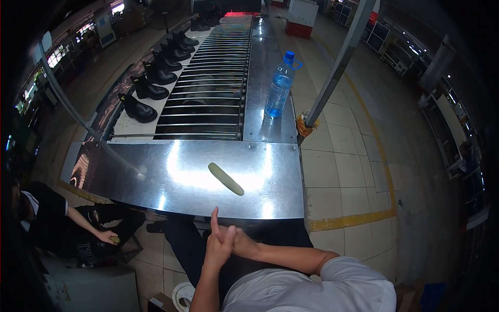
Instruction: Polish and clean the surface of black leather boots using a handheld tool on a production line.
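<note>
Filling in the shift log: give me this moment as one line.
hands: left hand and right hand clasped together, holding nothing | nearest: pale green strip on steel table | also: water bottle, black boots

Hands [224,243] clasped near pale stick [226,179] on steel table [156,177].

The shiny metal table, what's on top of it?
One pale yellow-green stick lies on the shiny metal table, with lamp glare around it. Both hands are clasped below its near edge, not touching it. Underneath is hidden.
</note>
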